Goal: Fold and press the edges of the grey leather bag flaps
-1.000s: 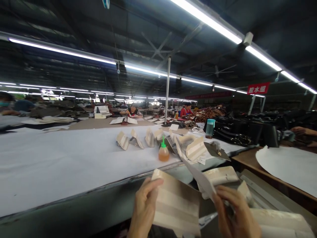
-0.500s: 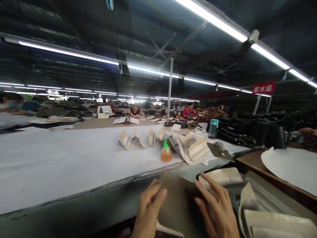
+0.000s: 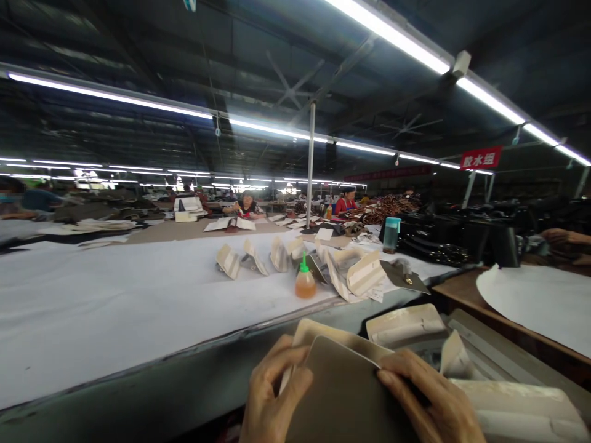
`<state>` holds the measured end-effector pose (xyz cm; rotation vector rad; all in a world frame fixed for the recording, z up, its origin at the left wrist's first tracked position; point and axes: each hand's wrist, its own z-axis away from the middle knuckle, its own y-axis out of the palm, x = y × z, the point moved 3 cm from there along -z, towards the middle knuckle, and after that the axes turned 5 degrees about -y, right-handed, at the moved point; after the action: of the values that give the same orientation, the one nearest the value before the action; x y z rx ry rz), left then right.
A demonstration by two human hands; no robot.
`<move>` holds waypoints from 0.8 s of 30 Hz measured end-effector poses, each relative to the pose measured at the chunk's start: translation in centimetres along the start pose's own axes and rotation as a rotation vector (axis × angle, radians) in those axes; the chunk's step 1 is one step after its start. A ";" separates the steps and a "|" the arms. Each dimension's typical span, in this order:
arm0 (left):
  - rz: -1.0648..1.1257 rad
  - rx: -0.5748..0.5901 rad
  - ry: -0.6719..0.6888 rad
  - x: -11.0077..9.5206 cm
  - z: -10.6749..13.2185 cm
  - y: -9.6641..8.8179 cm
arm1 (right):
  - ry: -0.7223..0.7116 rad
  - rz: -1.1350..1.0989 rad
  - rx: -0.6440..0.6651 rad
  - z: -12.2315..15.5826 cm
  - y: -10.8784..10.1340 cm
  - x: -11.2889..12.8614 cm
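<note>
Between my hands is a grey-brown flat leather piece with rounded corners, in front of a cream-coloured panel whose top edge shows above it. My left hand grips the left side of both, thumb on the brown face. With thumb and fingers pinched, my right hand holds the right upper edge. Whether the two layers are joined cannot be made out. Right of my right hand lie cream and grey folded pieces, partly covered by it.
A glue bottle with green nozzle stands near the edge of the white-covered table. Behind it lie several curved cream pieces and a brown flap. A blue-lidded bottle is farther right. Co-workers sit beyond.
My right hand has gone from open fingers to pinching the edge. The cream panel now shows behind the brown piece. The view has shifted slightly right.
</note>
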<state>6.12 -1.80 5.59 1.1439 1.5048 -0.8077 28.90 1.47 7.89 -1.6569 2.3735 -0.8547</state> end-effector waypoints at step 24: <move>-0.063 0.095 0.232 -1.9 0.9 1.1 | 0.289 -0.208 0.032 0.4 -0.7 -0.3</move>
<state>7.47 -2.78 7.30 1.3019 1.7161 -0.8177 29.71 1.43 7.87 -1.9075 2.3731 -1.2380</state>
